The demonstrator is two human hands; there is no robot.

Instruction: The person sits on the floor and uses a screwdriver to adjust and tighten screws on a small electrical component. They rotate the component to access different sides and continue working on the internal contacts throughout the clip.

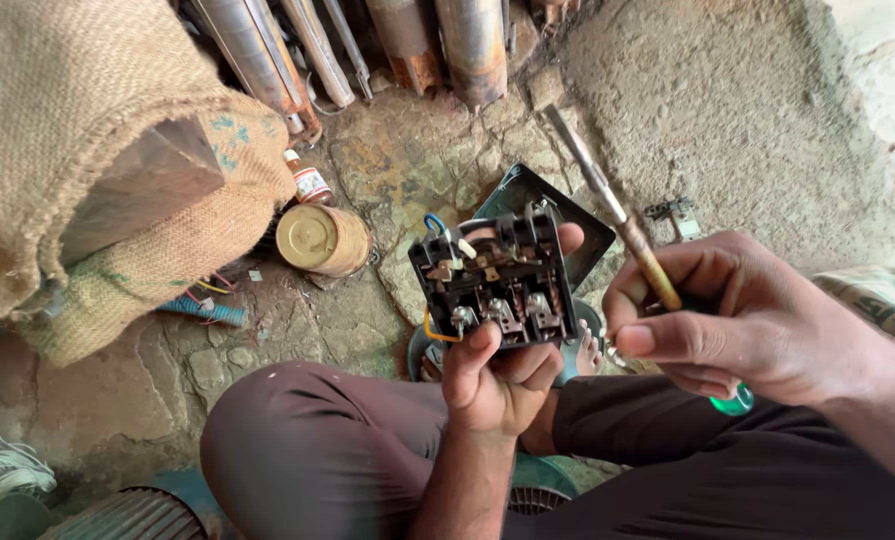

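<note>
My left hand (501,375) grips a black electrical switch block (492,275) from below, thumb on its front edge. The block shows metal terminals, screws and short blue and orange wires. My right hand (743,320) is closed around a screwdriver (608,205) with a brass ferrule and a green handle end (734,403). The screwdriver's shaft points up and away, to the right of the block and not touching it. A small screw sits pinched at my right fingertips near the block's right edge.
A dark cover plate (593,245) lies on the stone floor behind the block. A burlap sack (88,170) sits at left, a round tin (320,240) beside it. Metal pipes (368,50) lean at the top. My knees in dark trousers (328,450) fill the bottom.
</note>
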